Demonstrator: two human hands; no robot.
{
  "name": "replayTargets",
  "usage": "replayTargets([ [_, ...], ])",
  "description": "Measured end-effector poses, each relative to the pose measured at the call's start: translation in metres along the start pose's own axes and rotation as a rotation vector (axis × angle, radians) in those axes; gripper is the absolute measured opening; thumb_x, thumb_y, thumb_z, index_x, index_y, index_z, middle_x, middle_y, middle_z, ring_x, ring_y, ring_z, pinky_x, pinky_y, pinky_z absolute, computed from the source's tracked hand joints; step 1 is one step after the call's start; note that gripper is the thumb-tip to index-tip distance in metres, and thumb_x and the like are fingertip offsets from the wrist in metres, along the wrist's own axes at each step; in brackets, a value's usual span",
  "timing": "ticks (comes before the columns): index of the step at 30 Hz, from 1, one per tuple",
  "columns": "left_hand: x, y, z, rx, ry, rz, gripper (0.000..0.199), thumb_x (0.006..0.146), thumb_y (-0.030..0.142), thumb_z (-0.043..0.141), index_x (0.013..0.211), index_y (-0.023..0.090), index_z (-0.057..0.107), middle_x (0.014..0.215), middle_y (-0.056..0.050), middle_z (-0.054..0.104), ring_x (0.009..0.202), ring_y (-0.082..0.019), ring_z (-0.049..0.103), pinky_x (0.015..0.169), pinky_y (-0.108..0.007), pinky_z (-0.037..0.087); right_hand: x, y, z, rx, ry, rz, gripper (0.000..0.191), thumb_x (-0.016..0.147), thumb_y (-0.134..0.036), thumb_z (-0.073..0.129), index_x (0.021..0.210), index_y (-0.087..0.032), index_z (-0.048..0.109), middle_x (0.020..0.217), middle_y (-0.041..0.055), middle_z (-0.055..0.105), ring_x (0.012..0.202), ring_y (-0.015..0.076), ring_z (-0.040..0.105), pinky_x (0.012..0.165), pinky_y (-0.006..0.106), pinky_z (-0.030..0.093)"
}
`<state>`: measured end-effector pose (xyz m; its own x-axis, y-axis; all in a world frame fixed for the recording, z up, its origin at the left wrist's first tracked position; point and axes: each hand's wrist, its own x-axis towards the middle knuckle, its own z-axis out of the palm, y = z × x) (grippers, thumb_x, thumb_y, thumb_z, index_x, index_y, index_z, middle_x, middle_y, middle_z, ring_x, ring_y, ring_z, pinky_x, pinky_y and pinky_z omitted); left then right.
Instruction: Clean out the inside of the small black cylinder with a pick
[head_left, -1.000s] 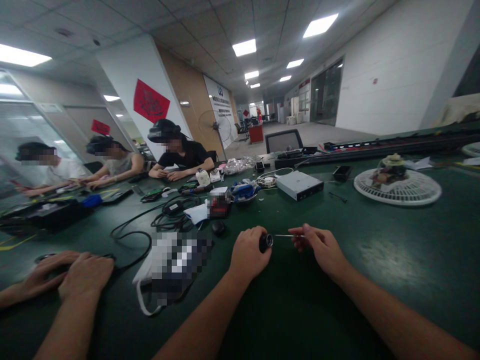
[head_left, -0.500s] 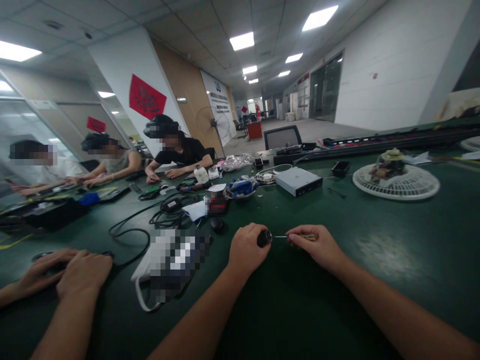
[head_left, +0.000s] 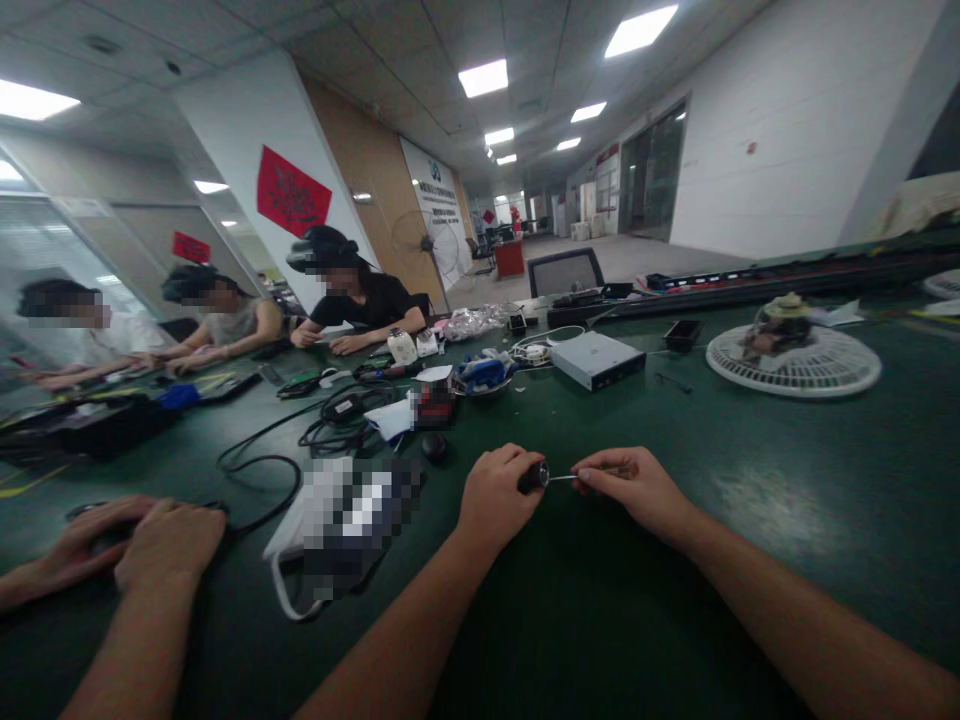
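Observation:
My left hand [head_left: 491,505] is closed around a short black cylindrical part [head_left: 534,476], whose round end faces right. What the part belongs to cannot be made out. From the right, my right hand [head_left: 637,492] pinches a slim screwdriver [head_left: 562,477]. Its thin metal shaft reaches toward the round end of the black part; whether the tip is inside or only against it is too small to tell. The fingers partly cover the brownish handle. Both hands are just above the dark green table [head_left: 600,620].
A grey drive box [head_left: 598,360] lies beyond my hands, with a white fan grille [head_left: 795,362] at the right. A black mouse [head_left: 434,447], coiled black cables [head_left: 341,410] and a blue bundle [head_left: 486,372] lie left of centre. Another person's hands [head_left: 165,540] rest at the left edge.
The black part has shifted slightly right and turned a little in my left hand. Less of the screwdriver's shaft shows between my hands. The grip of both hands is the same.

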<state>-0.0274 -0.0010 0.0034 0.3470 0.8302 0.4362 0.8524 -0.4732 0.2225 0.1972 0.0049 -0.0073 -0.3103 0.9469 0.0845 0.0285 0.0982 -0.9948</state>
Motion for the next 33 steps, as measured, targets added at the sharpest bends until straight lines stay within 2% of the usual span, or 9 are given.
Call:
replayTargets([
  [6, 0.0, 0.0, 0.0, -0.019, 0.01, 0.014, 0.031, 0.082, 0.02, 0.072, 0.112, 0.026, 0.07, 0.106, -0.001, 0.069, 0.097, -0.021, 0.064, 0.084, -0.035, 0.049, 0.002, 0.001, -0.002, 0.008, 0.064, -0.012, 0.03, 0.083, -0.041, 0.074, 0.101, -0.017, 0.078, 0.087, 0.0081, 0.079, 0.075, 0.0198, 0.07, 0.068, 0.032, 0.052],
  [13, 0.0, 0.003, 0.0, -0.016, 0.022, -0.025, 0.027, 0.083, 0.024, 0.071, 0.11, 0.025, 0.07, 0.105, -0.002, 0.069, 0.096, -0.021, 0.065, 0.084, -0.035, 0.049, 0.001, 0.002, 0.001, -0.062, -0.023, -0.014, 0.025, 0.086, -0.041, 0.071, 0.092, -0.018, 0.077, 0.085, 0.0076, 0.079, 0.075, 0.0215, 0.071, 0.066, 0.033, 0.052],
  [17, 0.0, 0.002, 0.0, 0.002, 0.047, -0.075, 0.025, 0.086, 0.025, 0.068, 0.11, 0.025, 0.068, 0.106, -0.002, 0.068, 0.095, -0.021, 0.064, 0.085, -0.035, 0.049, -0.001, -0.001, 0.002, -0.103, -0.041, -0.054, 0.034, 0.096, -0.048, 0.055, 0.106, -0.019, 0.07, 0.074, 0.0047, 0.075, 0.066, 0.0196, 0.068, 0.06, 0.031, 0.049],
  [19, -0.001, 0.001, 0.001, 0.013, 0.062, -0.112, 0.023, 0.087, 0.025, 0.067, 0.11, 0.026, 0.067, 0.106, -0.002, 0.067, 0.094, -0.021, 0.065, 0.085, -0.034, 0.049, -0.004, -0.003, 0.003, -0.133, -0.058, -0.076, 0.036, 0.1, -0.048, 0.046, 0.107, -0.02, 0.067, 0.07, 0.0032, 0.074, 0.064, 0.0191, 0.066, 0.058, 0.031, 0.047],
  [21, -0.001, 0.0, 0.002, 0.029, 0.074, -0.158, 0.022, 0.087, 0.024, 0.065, 0.11, 0.026, 0.066, 0.106, -0.002, 0.066, 0.095, -0.021, 0.065, 0.084, -0.033, 0.049, -0.007, -0.005, 0.006, -0.179, -0.077, -0.1, 0.028, 0.097, -0.045, 0.054, 0.096, -0.021, 0.068, 0.072, 0.0024, 0.072, 0.065, 0.0187, 0.064, 0.059, 0.031, 0.045],
  [23, -0.001, -0.001, 0.003, 0.047, 0.076, -0.201, 0.022, 0.088, 0.024, 0.065, 0.109, 0.025, 0.064, 0.106, -0.003, 0.065, 0.096, -0.021, 0.064, 0.083, -0.033, 0.049, -0.009, -0.006, 0.009, -0.274, -0.097, -0.133, 0.019, 0.083, -0.04, 0.074, 0.087, -0.022, 0.068, 0.078, 0.0016, 0.071, 0.068, 0.0188, 0.062, 0.061, 0.031, 0.044],
  [26, -0.001, 0.0, 0.002, 0.076, 0.057, -0.255, 0.018, 0.088, 0.025, 0.064, 0.106, 0.024, 0.062, 0.104, -0.004, 0.063, 0.093, -0.021, 0.064, 0.079, -0.032, 0.048, -0.01, -0.005, 0.012, -0.426, -0.126, -0.173, 0.034, 0.062, -0.025, 0.09, 0.086, -0.024, 0.067, 0.086, 0.0002, 0.069, 0.074, 0.0198, 0.06, 0.062, 0.031, 0.042],
  [29, 0.0, 0.004, 0.001, 0.099, 0.026, -0.291, 0.017, 0.088, 0.027, 0.064, 0.104, 0.025, 0.057, 0.103, -0.004, 0.061, 0.089, -0.021, 0.065, 0.074, -0.031, 0.047, -0.008, -0.002, 0.011, -0.44, -0.122, -0.173, 0.029, 0.068, -0.017, 0.082, 0.084, -0.024, 0.059, 0.084, -0.0009, 0.069, 0.07, 0.0181, 0.059, 0.06, 0.031, 0.044],
  [33, 0.0, 0.008, 0.0, 0.108, -0.038, -0.276, 0.016, 0.088, 0.029, 0.062, 0.101, 0.026, 0.054, 0.104, -0.003, 0.06, 0.084, -0.021, 0.065, 0.07, -0.031, 0.046, -0.005, 0.001, 0.007, -0.377, -0.068, -0.171, 0.027, 0.078, -0.012, 0.069, 0.086, -0.025, 0.046, 0.093, 0.0009, 0.072, 0.07, 0.0161, 0.062, 0.064, 0.032, 0.05],
])
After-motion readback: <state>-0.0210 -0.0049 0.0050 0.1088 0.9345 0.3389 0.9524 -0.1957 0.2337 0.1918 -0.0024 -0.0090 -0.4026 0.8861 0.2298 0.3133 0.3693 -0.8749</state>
